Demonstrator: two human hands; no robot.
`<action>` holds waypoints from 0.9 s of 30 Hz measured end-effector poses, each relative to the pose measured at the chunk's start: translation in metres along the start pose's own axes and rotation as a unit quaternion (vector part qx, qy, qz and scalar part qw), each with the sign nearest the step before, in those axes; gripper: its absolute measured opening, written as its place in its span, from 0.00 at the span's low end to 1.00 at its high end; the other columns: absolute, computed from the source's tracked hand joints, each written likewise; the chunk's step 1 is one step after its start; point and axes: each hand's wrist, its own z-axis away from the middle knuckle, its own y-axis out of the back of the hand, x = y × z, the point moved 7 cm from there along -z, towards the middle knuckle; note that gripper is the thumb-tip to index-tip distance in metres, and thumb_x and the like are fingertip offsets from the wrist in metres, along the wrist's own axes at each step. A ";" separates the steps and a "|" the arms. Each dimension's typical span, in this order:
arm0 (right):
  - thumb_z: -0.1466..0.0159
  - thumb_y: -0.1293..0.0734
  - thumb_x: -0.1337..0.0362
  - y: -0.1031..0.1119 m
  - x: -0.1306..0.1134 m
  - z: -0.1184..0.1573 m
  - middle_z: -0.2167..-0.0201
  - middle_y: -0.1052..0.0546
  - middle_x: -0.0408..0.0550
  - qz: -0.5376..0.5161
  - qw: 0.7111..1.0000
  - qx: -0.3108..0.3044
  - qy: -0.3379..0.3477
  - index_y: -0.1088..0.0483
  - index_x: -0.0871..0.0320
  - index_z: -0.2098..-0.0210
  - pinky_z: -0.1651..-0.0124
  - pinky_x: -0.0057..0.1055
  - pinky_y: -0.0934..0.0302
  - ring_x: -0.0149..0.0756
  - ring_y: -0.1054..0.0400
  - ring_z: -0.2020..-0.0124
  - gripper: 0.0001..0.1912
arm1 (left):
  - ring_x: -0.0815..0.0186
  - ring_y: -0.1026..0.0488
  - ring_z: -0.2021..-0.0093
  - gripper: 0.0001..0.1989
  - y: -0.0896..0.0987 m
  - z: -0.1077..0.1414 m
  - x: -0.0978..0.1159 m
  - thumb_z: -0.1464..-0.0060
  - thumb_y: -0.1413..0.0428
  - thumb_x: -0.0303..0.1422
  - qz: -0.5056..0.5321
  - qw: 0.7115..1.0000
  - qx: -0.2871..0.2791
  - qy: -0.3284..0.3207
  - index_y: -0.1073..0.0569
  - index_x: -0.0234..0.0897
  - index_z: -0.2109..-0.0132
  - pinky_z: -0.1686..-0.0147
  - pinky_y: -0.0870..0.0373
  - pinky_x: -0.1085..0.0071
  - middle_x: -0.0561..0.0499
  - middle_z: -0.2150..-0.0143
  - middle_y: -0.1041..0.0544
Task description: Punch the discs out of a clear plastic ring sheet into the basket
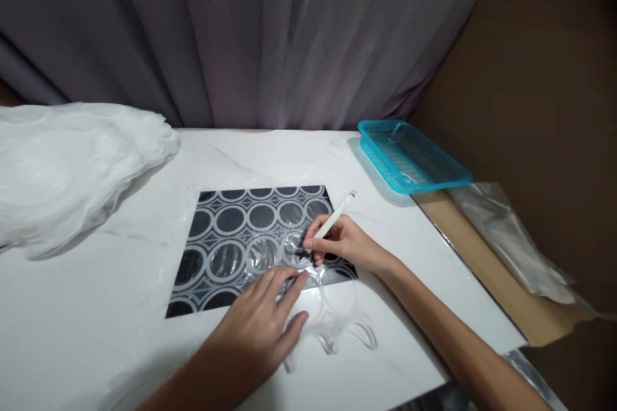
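Head view. Item 1: clear film [341, 294] w/ ring shapes; lies partly over near RH part of dark sheet [263, 217], partly past near edge onto bench [116, 295]. Curled strips [362, 335] at near end. Dark sheet: flat on bench, pale rings in rows, approx. centre.

Item 2: white pen-like tool [338, 212], slanted, lower end among rings; exact tip hidden by fingers.

R hand [340, 241]: closed round tool, writing-type grip. L hand [260, 314]: palm down, fingers loosely spread, tips on film nr tool; nothing visibly gripped.

Status (judgement): mid-job. Prob. done: near strip of film, w/ ring outlines and curls hanging free. Prob. left: ring under tool, poss. those farther up sheet. No. finished: can't tell, too much glare.

Also on/by bench: white pile [72, 167], far L, bulky vs. single film in work; blue basket [460, 178], far R; brown board [470, 228] w/ clear bag [518, 247] on top.

Brands, labels, writing: none legible.
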 end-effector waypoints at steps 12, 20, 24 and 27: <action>0.36 0.22 0.56 -0.002 0.010 0.000 0.73 0.21 0.48 0.004 0.999 -0.011 -0.031 0.24 0.64 0.60 0.67 0.26 0.31 0.32 0.26 0.72 0.17 | 0.52 0.28 0.39 0.21 0.001 0.006 -0.004 0.29 0.51 0.29 -0.019 1.000 0.003 0.004 0.32 0.26 0.34 0.46 0.23 0.56 0.38 0.39 0.25; 0.35 0.22 0.55 -0.004 0.004 0.005 0.73 0.22 0.47 0.030 0.999 -0.001 -0.020 0.23 0.63 0.59 0.68 0.26 0.34 0.33 0.27 0.72 0.17 | 0.53 0.28 0.38 0.21 0.001 0.006 -0.002 0.29 0.52 0.30 -0.036 0.999 0.016 0.007 0.31 0.27 0.34 0.45 0.26 0.57 0.40 0.38 0.24; 0.35 0.22 0.55 -0.005 0.005 0.005 0.74 0.22 0.47 0.025 0.999 -0.004 -0.019 0.23 0.64 0.59 0.68 0.27 0.34 0.33 0.27 0.72 0.17 | 0.53 0.27 0.39 0.20 0.004 0.005 -0.002 0.29 0.52 0.30 -0.035 0.999 0.021 0.004 0.29 0.27 0.36 0.44 0.26 0.57 0.40 0.39 0.23; 0.34 0.23 0.55 -0.005 0.006 0.005 0.74 0.23 0.46 0.036 0.999 -0.005 -0.012 0.22 0.63 0.58 0.68 0.27 0.34 0.33 0.27 0.72 0.16 | 0.53 0.26 0.40 0.20 0.005 0.003 -0.002 0.29 0.52 0.30 -0.031 0.999 0.015 0.004 0.29 0.26 0.36 0.45 0.25 0.57 0.39 0.40 0.23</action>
